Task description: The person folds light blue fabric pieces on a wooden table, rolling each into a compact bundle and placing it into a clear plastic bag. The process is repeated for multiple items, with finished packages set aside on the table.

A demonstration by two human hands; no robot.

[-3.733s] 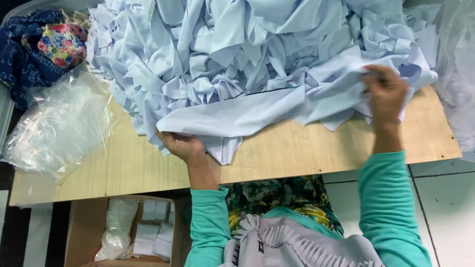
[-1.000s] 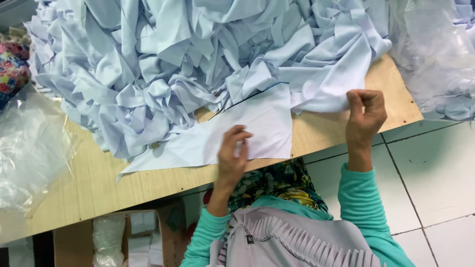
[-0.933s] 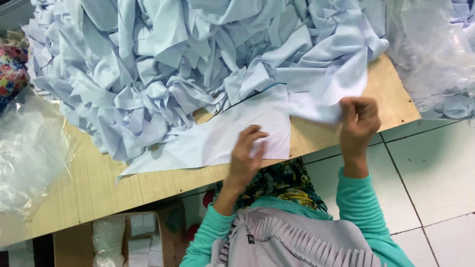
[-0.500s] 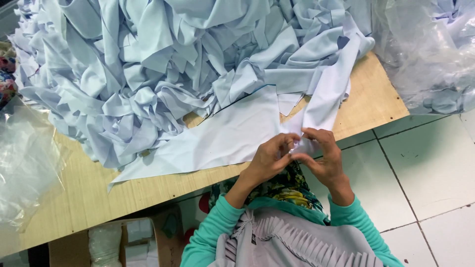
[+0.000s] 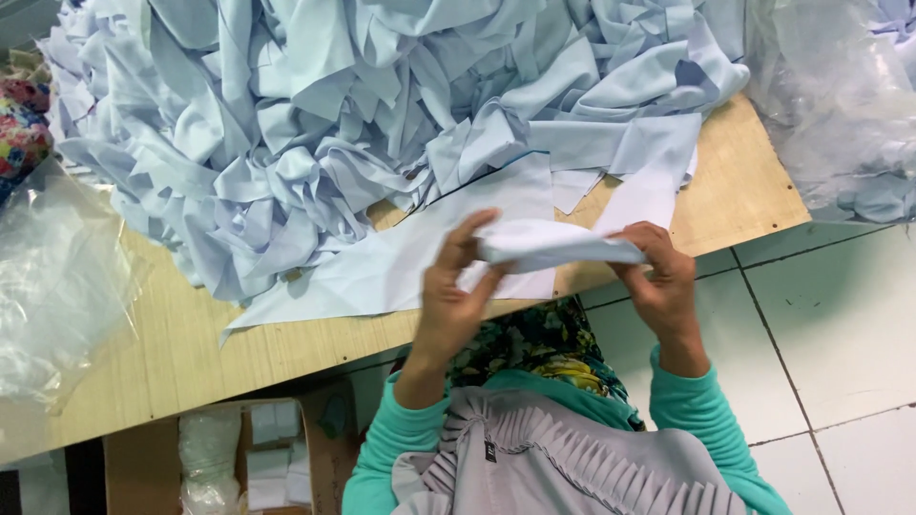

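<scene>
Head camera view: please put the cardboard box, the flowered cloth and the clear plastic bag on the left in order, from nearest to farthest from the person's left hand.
From the left hand, which grips a folded cloth piece:
1. Cardboard box, lower left, under the table edge.
2. Clear plastic bag, at the left end of the table.
3. Flowered cloth, upper left corner, plainly farthest.

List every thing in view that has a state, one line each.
left hand: gripping the folded strip's left end
right hand: gripping its right end
folded pale blue strip: held above the table edge
flat fabric panel: spread on the table
fabric heap: piled, tangled
cardboard box: open
</scene>
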